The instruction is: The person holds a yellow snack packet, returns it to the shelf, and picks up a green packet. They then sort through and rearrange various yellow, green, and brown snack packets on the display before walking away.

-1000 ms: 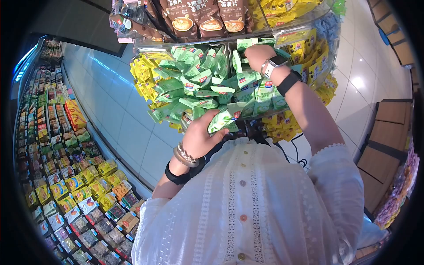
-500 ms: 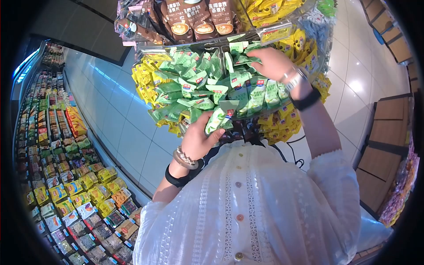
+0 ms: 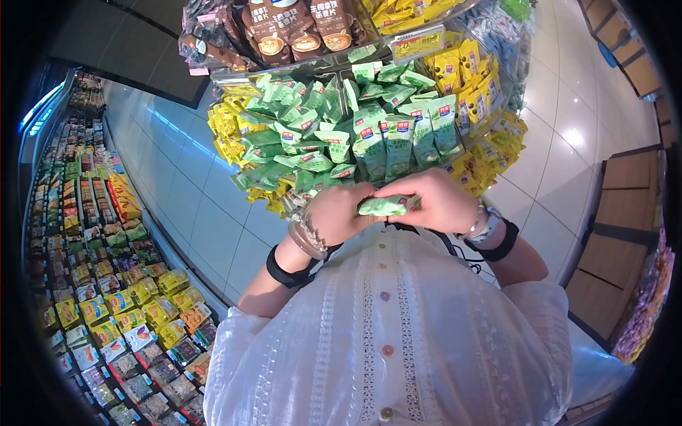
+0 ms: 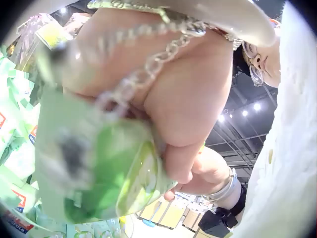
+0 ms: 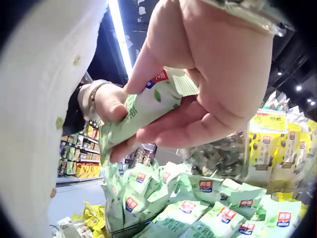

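Both hands meet in front of the blouse, at the near edge of the display bin. The left hand (image 3: 335, 213) pinches one end of a green packet (image 3: 387, 206), and the right hand (image 3: 442, 201) grips its other end. Seen from the right wrist, the packet (image 5: 143, 106) lies slanted between the right hand's (image 5: 208, 74) thumb and fingers, with the left hand (image 5: 106, 104) at its lower end. In the left wrist view a green packet (image 4: 114, 173) hangs under the left hand (image 4: 168, 79). Upright green packets (image 3: 399, 145) stand just beyond the hands.
Yellow packets (image 3: 472, 74) flank the green ones, and brown packets (image 3: 305, 32) fill the tier behind. A price tag (image 3: 418, 44) sits on the bin's divider. Long shelves of snacks (image 3: 106, 284) run along the left, with wooden boxes (image 3: 625, 206) at the right.
The right hand has left the back of the green packets and come down to the left hand, gripping the packet there. Several front green packets now stand more upright. The view has shifted slightly.
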Tool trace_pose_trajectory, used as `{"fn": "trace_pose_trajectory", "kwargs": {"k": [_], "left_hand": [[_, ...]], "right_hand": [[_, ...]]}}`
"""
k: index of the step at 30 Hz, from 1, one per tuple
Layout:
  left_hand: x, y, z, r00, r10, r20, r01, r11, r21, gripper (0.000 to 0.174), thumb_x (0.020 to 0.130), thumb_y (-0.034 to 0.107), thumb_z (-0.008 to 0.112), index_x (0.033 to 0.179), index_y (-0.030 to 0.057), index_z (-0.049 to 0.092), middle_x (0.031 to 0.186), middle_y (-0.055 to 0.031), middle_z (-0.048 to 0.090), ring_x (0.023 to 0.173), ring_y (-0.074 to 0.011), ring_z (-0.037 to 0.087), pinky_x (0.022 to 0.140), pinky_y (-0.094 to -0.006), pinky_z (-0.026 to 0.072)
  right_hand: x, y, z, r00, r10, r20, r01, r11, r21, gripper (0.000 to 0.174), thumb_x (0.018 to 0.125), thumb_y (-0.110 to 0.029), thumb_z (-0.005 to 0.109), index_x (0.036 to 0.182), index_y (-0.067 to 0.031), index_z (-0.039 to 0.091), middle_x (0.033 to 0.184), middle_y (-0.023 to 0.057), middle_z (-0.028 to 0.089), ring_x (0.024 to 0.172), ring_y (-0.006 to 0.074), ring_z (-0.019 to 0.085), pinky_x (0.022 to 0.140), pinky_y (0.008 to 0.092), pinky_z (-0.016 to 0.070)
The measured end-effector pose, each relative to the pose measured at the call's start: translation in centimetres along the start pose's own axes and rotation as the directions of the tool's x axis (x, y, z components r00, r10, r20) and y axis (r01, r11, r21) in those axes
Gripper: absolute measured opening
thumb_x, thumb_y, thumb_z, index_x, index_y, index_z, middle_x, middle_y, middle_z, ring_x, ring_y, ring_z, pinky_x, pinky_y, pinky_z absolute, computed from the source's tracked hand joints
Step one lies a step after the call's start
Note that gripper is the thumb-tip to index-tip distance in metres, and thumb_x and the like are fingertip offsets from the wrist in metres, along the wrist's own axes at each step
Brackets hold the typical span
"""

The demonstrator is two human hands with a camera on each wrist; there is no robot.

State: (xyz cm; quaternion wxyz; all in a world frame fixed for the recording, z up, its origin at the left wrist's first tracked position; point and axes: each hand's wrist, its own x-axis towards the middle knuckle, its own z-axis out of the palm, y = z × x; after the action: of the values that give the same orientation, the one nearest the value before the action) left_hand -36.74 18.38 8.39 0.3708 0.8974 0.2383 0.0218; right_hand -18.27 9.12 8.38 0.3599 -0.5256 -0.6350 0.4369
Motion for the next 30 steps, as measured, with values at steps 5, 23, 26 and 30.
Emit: {"fn": "trace_pose_trajectory", "kwargs": {"k": [5, 23, 26, 30], "left_hand": [[1.4, 0.7, -1.0, 0.958, 0.145, -0.247, -0.135, 0.989, 0.054, 0.045, 0.066, 0.028, 0.071, 0.103, 0.0074, 0.057, 0.109, -0.0162, 0.052, 0.099, -0.0325, 0.051, 0.082, -0.0376, 0.0433], [6.4, -2.8, 0.9, 0.925, 0.081, -0.372, 0.155, 0.814, 0.560, 0.056, 0.077, 0.037, 0.058, 0.120, 0.0049, 0.045, 0.127, -0.0136, 0.039, 0.122, -0.0315, 0.030, 0.099, -0.0537, 0.0208], [6.4, -2.9, 0.9, 0.924, 0.084, -0.373, 0.146, 0.825, 0.547, 0.057, 0.076, 0.037, 0.059, 0.120, 0.0052, 0.045, 0.126, -0.0129, 0.040, 0.121, -0.0296, 0.032, 0.099, -0.0535, 0.0202], [6.2, -2.7, 0.6, 0.940, 0.061, -0.335, 0.136, 0.835, 0.533, 0.053, 0.079, 0.036, 0.056, 0.120, 0.0059, 0.045, 0.127, -0.0131, 0.040, 0.121, -0.0293, 0.034, 0.099, -0.0534, 0.0223]], "right_hand": [[-2.2, -0.9, -5.8, 0.896, 0.072, -0.438, -0.194, 0.951, -0.240, 0.020, 0.069, -0.014, 0.066, 0.089, -0.0098, 0.064, 0.071, 0.0105, 0.062, 0.059, 0.0223, 0.061, 0.054, 0.0301, 0.0465], [5.7, 8.9, -4.2, 0.734, -0.508, -0.450, -0.037, 0.632, -0.774, 0.024, 0.065, 0.000, 0.058, 0.086, -0.0105, 0.060, 0.096, 0.0043, 0.056, 0.078, 0.0239, 0.058, 0.065, 0.0344, 0.0485], [5.9, 10.2, -2.3, 0.812, -0.356, -0.463, -0.141, 0.650, -0.747, 0.030, 0.060, -0.001, 0.060, 0.088, -0.0109, 0.060, 0.094, 0.0041, 0.058, 0.081, 0.0227, 0.058, 0.074, 0.0360, 0.0464], [6.8, 7.9, -2.4, 0.852, -0.288, -0.438, -0.277, 0.461, -0.843, 0.028, 0.062, -0.006, 0.059, 0.090, -0.0083, 0.061, 0.087, 0.0052, 0.062, 0.079, 0.0223, 0.058, 0.091, 0.0390, 0.0316]]}}
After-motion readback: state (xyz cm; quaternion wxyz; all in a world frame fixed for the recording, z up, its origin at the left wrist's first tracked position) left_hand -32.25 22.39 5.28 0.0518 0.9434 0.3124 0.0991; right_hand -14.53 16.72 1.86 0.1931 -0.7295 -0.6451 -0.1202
